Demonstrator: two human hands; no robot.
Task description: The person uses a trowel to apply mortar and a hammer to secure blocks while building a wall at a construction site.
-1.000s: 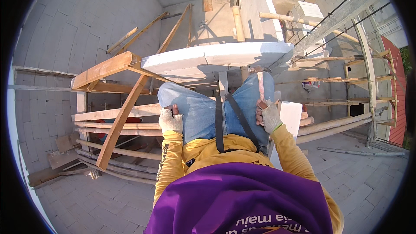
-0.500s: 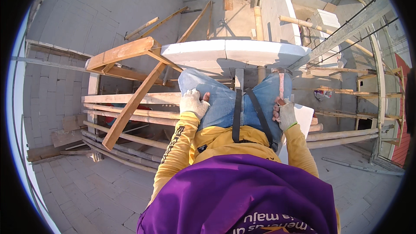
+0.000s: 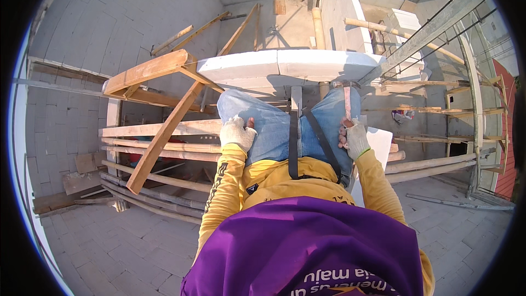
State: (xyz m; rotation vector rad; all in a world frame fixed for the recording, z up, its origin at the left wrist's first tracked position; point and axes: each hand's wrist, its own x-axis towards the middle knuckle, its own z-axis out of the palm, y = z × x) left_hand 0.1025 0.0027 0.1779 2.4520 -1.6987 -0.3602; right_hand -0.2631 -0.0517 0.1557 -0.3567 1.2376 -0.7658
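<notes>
Right hand (image 3: 356, 140), fingers (image 3: 343, 137) wrapped round a hammer (image 3: 347, 103) laid along the jeans (image 3: 263, 126); left hand (image 3: 237, 133) rests on them too, its grip unclear. Beyond, white blocks (image 3: 318, 62) already stand in a row; what's left, we can't tell.

A hammer (image 3: 347, 104) is gripped by the gloved right hand (image 3: 356, 138), its handle laid toward the outer edge of the right thigh (image 3: 330, 114). The gloved left hand (image 3: 237, 134) is rested on the left thigh (image 3: 267, 126). Near the left end of a white block wall (image 3: 241, 66), a timber frame (image 3: 145, 72) is seen; near its right end, a grey beam (image 3: 433, 27) is set aslant.
</notes>
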